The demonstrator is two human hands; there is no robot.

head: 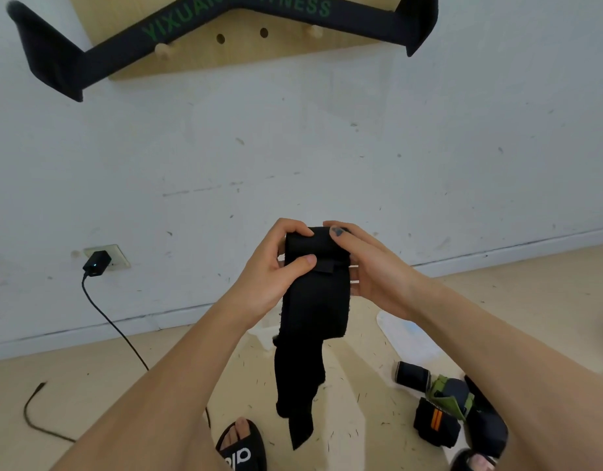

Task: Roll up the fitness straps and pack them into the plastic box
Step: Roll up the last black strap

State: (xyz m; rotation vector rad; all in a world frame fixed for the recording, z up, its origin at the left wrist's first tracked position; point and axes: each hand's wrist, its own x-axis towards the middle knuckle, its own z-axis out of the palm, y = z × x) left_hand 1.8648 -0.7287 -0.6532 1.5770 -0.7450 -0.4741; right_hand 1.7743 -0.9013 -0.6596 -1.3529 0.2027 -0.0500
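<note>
A big white wall [327, 147] with small marks stands behind the fingers. Below the hands lies a pale tan floor [72, 385].

High above the fingers, a light wooden board with round holes and pegs [225, 45] hangs on the wall. A long black strap with green letters [205, 32] is draped over its pegs.

Both bare arms reach out in front of the person. Between the hands is a wide black fitness strap [313, 290]. Its top part is rolled up, and its loose end hangs down well below the fingers, toward the floor.

The left hand [276, 266] holds the left side of the roll. Its fingers [293, 229] curl over the top and its thumb presses on the front. The right hand [371, 266] holds the right side, with its fingers curled round the roll's right edge and back.

Below the right hand, on the floor, lies a clear plastic box [409, 334]; it is hard to see well. Near it, further down, sits a bunch of small rolled straps in black, green and orange [446, 402].

Far to the left of the fingers, a black charger [96, 261] sits in a wall socket, and its thin black cable [116, 328] runs down to the floor.

At the bottom, a foot in a black slipper with white letters [240, 447] shows.
</note>
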